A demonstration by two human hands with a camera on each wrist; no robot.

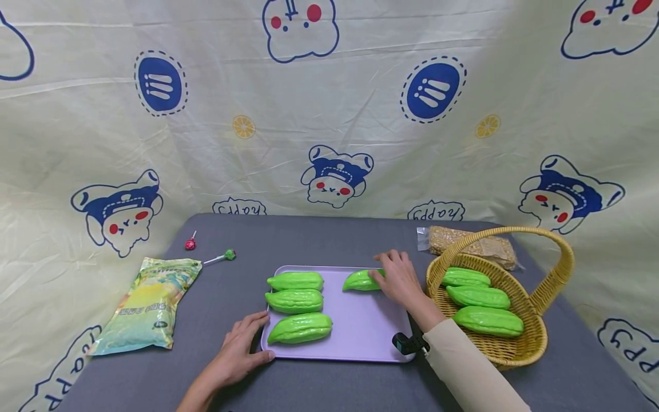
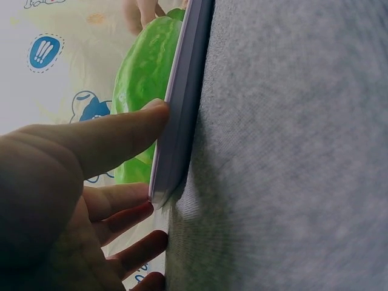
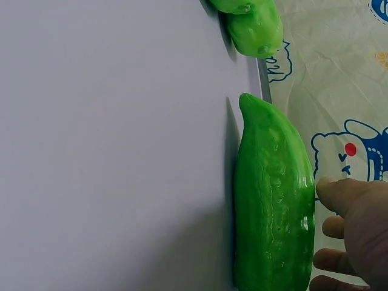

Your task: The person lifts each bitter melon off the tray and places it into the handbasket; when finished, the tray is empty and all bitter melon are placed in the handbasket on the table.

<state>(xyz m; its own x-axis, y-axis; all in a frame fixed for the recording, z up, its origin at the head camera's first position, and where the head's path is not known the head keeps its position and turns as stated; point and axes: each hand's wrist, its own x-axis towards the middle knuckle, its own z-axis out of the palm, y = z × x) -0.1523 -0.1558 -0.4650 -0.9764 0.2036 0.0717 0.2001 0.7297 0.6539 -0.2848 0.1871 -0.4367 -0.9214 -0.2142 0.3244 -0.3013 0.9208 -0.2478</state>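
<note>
Four-sided and lilac, a tray lies on the table with green bitter melons on it. Three of them form a column at its left, among them the nearest bitter melon. Another bitter melon lies near the tray's far right edge. My right hand is over that melon's right end; in the right wrist view its slightly bent fingers sit right beside the melon without wrapping round it. At the tray's near left corner, my left hand touches the rim with thumb and fingertips, the fingers spread.
A wicker basket with a tall handle stands at the right, holding three more bitter melons. Behind it lies a clear bag of grains. A yellow-green packet, a red lollipop and a green lollipop lie left.
</note>
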